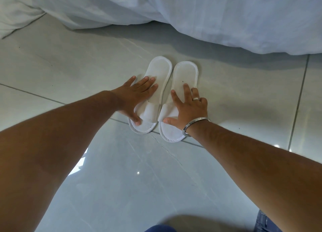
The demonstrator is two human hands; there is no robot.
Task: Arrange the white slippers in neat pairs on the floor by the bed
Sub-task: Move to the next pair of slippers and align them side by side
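Two white slippers lie side by side on the tiled floor, heels toward the bed and open toes toward me. My left hand (135, 98) rests flat on the left slipper (159, 69), fingers spread, thumb on its toe band. My right hand (189, 106) lies flat on the right slipper (185, 73), fingers spread, thumb near the toe band; it wears a ring and a metal bangle. The slippers almost touch along their inner edges. Neither hand grips anything.
White bedding (209, 13) hangs down to the floor just beyond the slippers and bunches at the far left (17, 19). Glossy grey floor tiles (130, 179) spread around. Blue denim (264, 223) shows at the bottom edge.
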